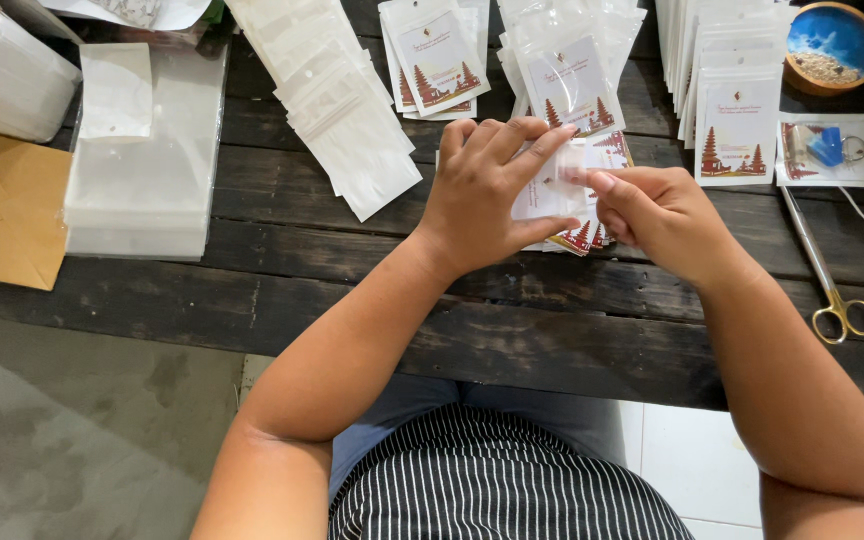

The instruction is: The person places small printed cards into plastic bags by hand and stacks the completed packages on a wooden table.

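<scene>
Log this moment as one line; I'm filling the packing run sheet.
left hand: holds small clear pouch | right hand: pinches same pouch | under hands: printed cards | scissors: on table, untouched

Scissors with gold handles [832, 280] lie on the dark wooden table [332, 300], right of the hands. Beyond them sits a packet with a blue item [837, 150] and a round blue bowl [834, 45]. Left of the hands lie a stack of clear bags [147, 160], a brown envelope [2, 210], and fanned white pouches [337, 110].
</scene>
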